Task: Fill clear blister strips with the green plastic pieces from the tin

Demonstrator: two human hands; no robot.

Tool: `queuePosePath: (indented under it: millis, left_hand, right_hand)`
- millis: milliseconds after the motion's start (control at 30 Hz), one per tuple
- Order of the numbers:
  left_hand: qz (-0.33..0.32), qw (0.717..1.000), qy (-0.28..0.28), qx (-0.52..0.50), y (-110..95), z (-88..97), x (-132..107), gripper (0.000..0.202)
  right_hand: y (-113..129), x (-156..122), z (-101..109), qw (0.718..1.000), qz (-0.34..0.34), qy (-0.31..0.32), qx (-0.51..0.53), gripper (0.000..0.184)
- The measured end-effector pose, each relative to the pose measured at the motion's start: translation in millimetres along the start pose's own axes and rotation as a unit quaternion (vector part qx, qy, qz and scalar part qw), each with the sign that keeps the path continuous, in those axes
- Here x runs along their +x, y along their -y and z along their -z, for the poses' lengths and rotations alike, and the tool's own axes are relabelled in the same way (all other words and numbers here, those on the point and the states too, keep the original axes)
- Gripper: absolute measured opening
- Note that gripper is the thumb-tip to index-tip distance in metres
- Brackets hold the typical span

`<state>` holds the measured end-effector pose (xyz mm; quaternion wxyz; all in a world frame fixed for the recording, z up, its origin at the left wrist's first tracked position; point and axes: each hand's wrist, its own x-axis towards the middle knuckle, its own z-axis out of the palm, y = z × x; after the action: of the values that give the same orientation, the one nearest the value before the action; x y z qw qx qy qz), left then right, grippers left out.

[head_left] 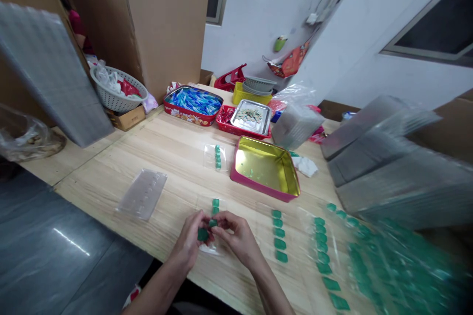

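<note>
My left hand has its fingers closed on a green gem-like piece. Close against it, my right hand pinches a smaller-looking green piece between thumb and fingers. Both hands are over a clear plastic sheet near the table's front edge. On that sheet, a green piece lies just beyond my fingertips. To the right, a row of green pieces rests on another clear sheet. A smaller clear sheet with green pieces lies farther back.
A pink tin with a gold inside stands beyond my hands. Behind it are a tin of blue pieces and a metal tray. A stack of clear sheets lies left; packed green pieces spread right.
</note>
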<state>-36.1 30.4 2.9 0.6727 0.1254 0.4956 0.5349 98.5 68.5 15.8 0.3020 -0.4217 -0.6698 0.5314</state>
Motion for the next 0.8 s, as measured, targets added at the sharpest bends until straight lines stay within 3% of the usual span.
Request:
queuePosePath:
  millis: [167, 300, 467, 800]
  left_hand:
    - [-0.034, 0.998, -0.02, 0.039, -3, 7.8, -3, 0.031]
    - [-0.025, 0.999, -0.024, 0.039, -2, 11.7, 0, 0.03]
    - [-0.023, 0.999, -0.014, 0.033, -1, 12.5, 3, 0.033]
    - [-0.022, 1.0, -0.008, 0.02, -3, 11.0, 3, 0.036]
  right_hand:
    - [-21, -1, 18, 0.996, -0.016, -0.07, -0.058, 0.014]
    - [-25, 1, 15, 0.984, 0.034, -0.043, -0.17, 0.015]
    - [-22, 4, 1, 0.965, 0.107, -0.004, -0.238, 0.026]
    - [-27, 9, 0, 0.964, 0.126, -0.045, -0.229, 0.029]
